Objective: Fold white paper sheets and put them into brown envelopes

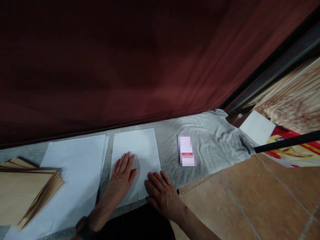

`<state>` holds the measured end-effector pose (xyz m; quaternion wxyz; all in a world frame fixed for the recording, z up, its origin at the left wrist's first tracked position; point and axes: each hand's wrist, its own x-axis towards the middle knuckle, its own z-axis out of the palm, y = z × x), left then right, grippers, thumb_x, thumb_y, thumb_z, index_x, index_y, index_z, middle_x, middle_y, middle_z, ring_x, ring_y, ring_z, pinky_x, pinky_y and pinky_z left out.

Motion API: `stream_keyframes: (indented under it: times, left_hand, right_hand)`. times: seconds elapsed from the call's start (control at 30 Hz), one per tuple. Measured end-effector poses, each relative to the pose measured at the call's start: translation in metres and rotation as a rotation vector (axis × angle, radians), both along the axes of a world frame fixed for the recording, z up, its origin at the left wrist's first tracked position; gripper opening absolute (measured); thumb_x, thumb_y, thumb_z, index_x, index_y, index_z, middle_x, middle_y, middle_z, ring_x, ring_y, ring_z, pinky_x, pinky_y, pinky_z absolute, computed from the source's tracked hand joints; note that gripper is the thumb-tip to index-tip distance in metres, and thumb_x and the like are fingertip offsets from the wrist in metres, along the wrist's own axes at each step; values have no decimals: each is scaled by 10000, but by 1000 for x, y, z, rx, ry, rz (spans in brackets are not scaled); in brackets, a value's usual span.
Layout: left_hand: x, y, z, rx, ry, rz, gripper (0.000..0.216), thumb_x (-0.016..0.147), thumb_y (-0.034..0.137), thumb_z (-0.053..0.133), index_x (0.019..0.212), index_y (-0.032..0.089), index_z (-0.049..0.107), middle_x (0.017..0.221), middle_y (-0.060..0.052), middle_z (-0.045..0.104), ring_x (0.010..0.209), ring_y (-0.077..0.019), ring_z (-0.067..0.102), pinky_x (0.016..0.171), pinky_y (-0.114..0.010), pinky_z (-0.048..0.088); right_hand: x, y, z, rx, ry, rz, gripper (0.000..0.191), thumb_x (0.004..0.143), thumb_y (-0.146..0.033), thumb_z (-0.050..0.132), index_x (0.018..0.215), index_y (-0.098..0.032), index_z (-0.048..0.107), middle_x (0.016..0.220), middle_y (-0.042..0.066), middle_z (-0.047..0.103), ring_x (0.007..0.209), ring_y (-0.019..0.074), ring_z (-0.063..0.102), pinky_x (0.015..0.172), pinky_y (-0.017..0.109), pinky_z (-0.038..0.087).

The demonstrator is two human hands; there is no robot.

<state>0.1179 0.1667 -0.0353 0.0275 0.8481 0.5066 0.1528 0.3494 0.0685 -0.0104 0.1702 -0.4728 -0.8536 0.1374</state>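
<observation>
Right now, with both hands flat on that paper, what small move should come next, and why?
Probably the right hand should lift the near edge of the white sheet to fold it: it and the left hand lie flat on that unfolded sheet, and brown envelopes sit stacked to its left.

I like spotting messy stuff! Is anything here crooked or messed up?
A little. The grey cloth is rumpled at its right end, and the brown stack on the left is fanned out. The white sheet under the left hand and right hand lies flat.
</observation>
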Motion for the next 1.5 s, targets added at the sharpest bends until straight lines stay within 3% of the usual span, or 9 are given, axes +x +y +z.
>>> stream_keyframes:
  times: [0.13, 0.27, 0.47, 0.87, 1.2, 1.5]
  left_hand:
    - [-15, -52, 7, 26, 98, -181, 603, 980, 496, 450, 1522, 237, 404, 1581, -100, 413, 1464, -291, 371, 1232, -532, 192]
    - [-31, -82, 18, 70, 163, -263, 614, 955, 522, 485, 1513, 272, 430, 1561, -84, 446, 1442, -300, 405, 1234, -522, 163]
    - [-47, -77, 19, 84, 175, -273, 523, 984, 438, 448, 1489, 301, 463, 1549, -60, 468, 1401, -264, 463, 1189, -450, 286]
    - [-45, -75, 17, 54, 130, -267, 489, 941, 283, 464, 1423, 264, 543, 1508, -56, 521, 1368, -231, 502, 1174, -382, 340]
    - [-47, -77, 4, -14, 253, -201, 656, 820, 8, 370, 1401, 237, 574, 1494, -48, 536, 1363, -230, 517, 1097, -407, 450]
    - [-53, -94, 36, -133, 98, -270, 572, 838, 66, 404, 1325, 260, 632, 1332, -41, 673, 1196, -212, 652, 1021, -345, 529]
  right_hand:
    - [1, 0, -1, 9, -2, 2, 593, 989, -367, 557, 1529, -206, 374, 1573, 107, 425, 1450, 280, 389, 1213, 540, 319]
    - [1, -1, -1, 10, -3, 1, 596, 986, -371, 563, 1529, -208, 377, 1568, 107, 432, 1453, 282, 381, 1218, 541, 307]
    - [2, -1, -1, 9, 6, 3, 596, 973, -380, 586, 1512, -205, 401, 1545, 115, 462, 1435, 284, 402, 1217, 549, 295]
    - [3, -1, -6, 30, 35, -14, 600, 940, -368, 631, 1487, -230, 428, 1509, 103, 505, 1406, 256, 428, 1205, 517, 308]
    - [3, 5, -2, -36, 48, -15, 546, 929, -298, 627, 1446, -230, 463, 1480, 96, 528, 1358, 251, 480, 1197, 518, 322]
    - [27, 2, -12, 33, 158, -1, 485, 964, -164, 509, 1440, -251, 485, 1474, 74, 543, 1375, 204, 484, 1139, 450, 439]
